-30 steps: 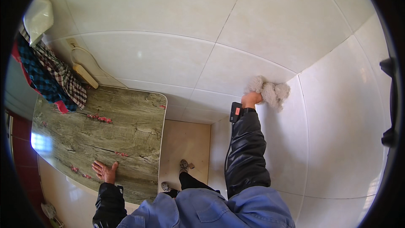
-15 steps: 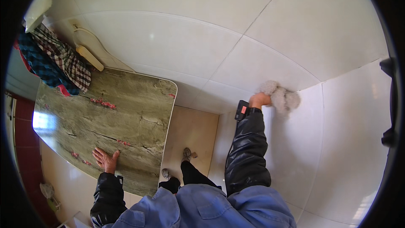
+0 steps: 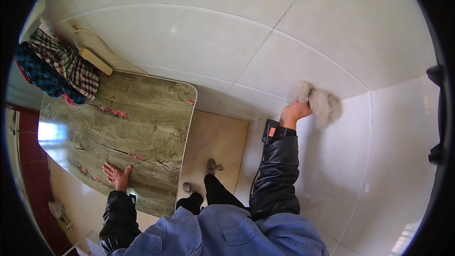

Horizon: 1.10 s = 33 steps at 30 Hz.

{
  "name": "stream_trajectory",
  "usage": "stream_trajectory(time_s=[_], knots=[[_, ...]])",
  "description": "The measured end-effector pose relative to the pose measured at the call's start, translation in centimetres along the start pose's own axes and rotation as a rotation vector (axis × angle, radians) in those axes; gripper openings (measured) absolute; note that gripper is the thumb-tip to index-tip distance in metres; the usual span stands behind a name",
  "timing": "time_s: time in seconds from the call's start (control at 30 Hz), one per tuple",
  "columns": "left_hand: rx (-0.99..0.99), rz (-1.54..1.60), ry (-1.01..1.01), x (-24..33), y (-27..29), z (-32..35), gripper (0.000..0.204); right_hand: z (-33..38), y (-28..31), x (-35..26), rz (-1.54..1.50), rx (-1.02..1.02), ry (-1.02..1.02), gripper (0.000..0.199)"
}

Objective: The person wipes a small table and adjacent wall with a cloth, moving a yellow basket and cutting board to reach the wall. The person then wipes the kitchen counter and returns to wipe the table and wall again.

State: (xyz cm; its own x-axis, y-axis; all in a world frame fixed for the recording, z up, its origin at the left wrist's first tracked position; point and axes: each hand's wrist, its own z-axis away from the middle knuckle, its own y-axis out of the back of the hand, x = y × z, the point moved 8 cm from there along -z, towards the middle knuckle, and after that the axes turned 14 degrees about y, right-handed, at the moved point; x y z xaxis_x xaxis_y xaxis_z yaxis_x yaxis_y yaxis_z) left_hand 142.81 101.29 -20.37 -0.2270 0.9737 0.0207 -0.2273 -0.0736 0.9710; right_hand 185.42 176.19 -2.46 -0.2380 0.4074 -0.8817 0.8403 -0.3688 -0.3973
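Observation:
My left hand (image 3: 116, 176) lies flat on the green wood-patterned table (image 3: 151, 132), with its fingers spread and nothing in them. Out to the right, my arm reaches to the tiled wall (image 3: 284, 71). There my right hand (image 3: 296, 112) is closed around a fluffy light-grey cloth (image 3: 325, 106), which bunches out on both sides of the fingers. The cloth is against the wall close to the corner and is slightly blurred. Most of the fingertips are hidden by the cloth. A small black device (image 3: 271, 132) is strapped at my right wrist.
Checked cloths (image 3: 64, 66) are heaped at the table's far left corner, beside a cream power strip (image 3: 95, 61) with a cord along the wall. A second tiled wall (image 3: 403, 151) stands at the right. Below, a small brown piece (image 3: 219, 167) lies on the floor near my shoes.
My right hand and the cloth have shifted slightly along the wall, and the cloth's shape has changed. The left hand stays flat on the table. The whole view has moved a little.

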Motion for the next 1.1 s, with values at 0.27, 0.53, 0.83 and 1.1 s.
stream_trajectory(time_s=[0.27,0.53,0.83,1.1], knots=[[-0.036,-0.013,0.018,0.4,0.4,0.0,0.136,13.7,-15.3,-10.4,0.611,-0.506,0.971,0.057],[-0.006,-0.017,-0.012,0.5,0.7,0.6,0.134,2.7,-2.8,0.5,-0.228,-0.04,0.077,0.049],[0.019,-0.019,-0.067,-0.3,0.0,-0.1,0.135,4.9,5.2,19.0,1.719,-1.155,0.195,0.039],[0.014,-0.061,-0.068,-0.6,-0.2,-0.9,0.137,22.4,-4.2,20.1,0.701,-1.263,0.066,0.037]])
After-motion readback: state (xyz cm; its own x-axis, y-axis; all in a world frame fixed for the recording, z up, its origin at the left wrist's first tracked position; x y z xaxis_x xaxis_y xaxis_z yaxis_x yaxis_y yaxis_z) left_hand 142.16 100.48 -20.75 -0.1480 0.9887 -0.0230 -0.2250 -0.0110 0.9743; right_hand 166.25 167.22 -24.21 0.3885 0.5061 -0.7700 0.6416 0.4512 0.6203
